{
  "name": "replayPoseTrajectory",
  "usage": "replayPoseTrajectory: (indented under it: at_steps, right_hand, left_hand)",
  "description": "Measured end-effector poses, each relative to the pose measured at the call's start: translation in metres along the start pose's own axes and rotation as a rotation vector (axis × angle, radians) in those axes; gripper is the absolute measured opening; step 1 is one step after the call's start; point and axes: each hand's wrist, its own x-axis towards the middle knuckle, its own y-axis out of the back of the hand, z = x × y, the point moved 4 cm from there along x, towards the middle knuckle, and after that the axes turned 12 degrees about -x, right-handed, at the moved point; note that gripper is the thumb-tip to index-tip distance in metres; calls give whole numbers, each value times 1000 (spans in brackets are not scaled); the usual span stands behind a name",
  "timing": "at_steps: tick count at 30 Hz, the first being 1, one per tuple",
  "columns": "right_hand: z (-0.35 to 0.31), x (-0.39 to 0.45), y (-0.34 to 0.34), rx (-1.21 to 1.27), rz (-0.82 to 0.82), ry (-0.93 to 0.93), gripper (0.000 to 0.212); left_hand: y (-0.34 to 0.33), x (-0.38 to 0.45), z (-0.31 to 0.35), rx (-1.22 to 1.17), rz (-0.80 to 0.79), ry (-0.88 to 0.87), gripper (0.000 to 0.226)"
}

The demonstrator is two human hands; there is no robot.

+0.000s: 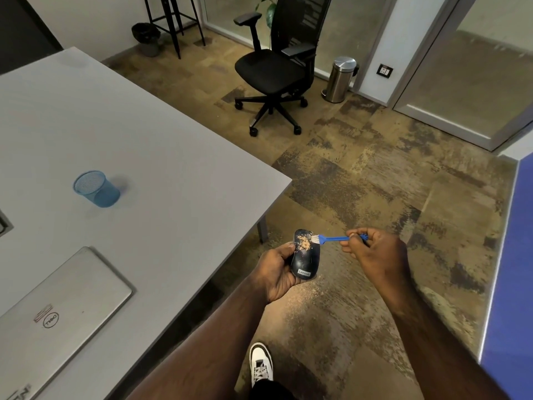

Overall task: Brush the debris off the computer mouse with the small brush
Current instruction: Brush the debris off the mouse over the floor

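Note:
My left hand grips a black computer mouse from its left side, holding it over the floor just off the table's corner. Tan crumbs of debris lie on the mouse's front half. My right hand pinches the handle end of a small blue brush. The brush's white bristles touch the mouse's upper right edge beside the debris. Fine tan dust is scattered on the carpet below the mouse.
A grey table fills the left, carrying a blue mesh cup and a shut silver laptop. A black office chair and a steel bin stand further back. A blue panel borders the right. My shoe is below.

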Motion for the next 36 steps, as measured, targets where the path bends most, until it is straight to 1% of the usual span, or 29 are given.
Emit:
replayPoseTrajectory:
  at_steps: [4, 6, 8, 11, 15, 17, 20, 22, 24, 26, 29, 30, 33, 36]
  right_hand:
    - [4, 5, 3, 20, 30, -37, 10]
    - [1, 6, 1, 30, 17, -19, 6]
    - [1, 7, -2, -7, 3, -7, 7]
    - [7, 12, -1, -81, 39, -23, 12]
    - [6, 15, -2, -9, 34, -10, 8]
    - [5, 15, -4, -33, 16, 8, 8]
    - [8, 19, -2, -79, 49, -4, 12]
    - [7, 21, -1, -10, 55, -11, 9]
    - [2, 20, -2, 38, 29, 13, 15]
    - [1, 20, -5, 14, 13, 16, 13]
    - [4, 21, 1, -63, 74, -9, 9]
    - [6, 22, 1, -45, 78, -10, 8]
    - [5, 21, -2, 20, 23, -1, 9]
    - [8, 23, 0, -75, 49, -14, 8]
  left_hand:
    - [2, 2, 0, -4, 4, -3, 35]
    - [2, 3, 0, -5, 0, 0, 34]
    - [0, 4, 0, -2, -9, 2, 32]
    - [0, 3, -1, -16, -21, 12, 31]
    - [-3, 1, -1, -24, -31, 22, 31]
    - [-4, 1, -1, -19, -30, 25, 31]
    - [-3, 0, -2, -1, -16, 20, 32]
    - [-2, 1, -3, 11, -5, 7, 35]
    - [-1, 2, -3, 16, -5, 2, 37]
    - [-2, 2, -3, 20, -7, 0, 37]
    - [-2, 1, -4, 20, 2, 1, 39]
    - [-2, 1, -5, 18, 3, 1, 39]
    - [-2, 1, -3, 6, 3, 2, 39]
    - [-2, 1, -3, 12, 7, 6, 39]
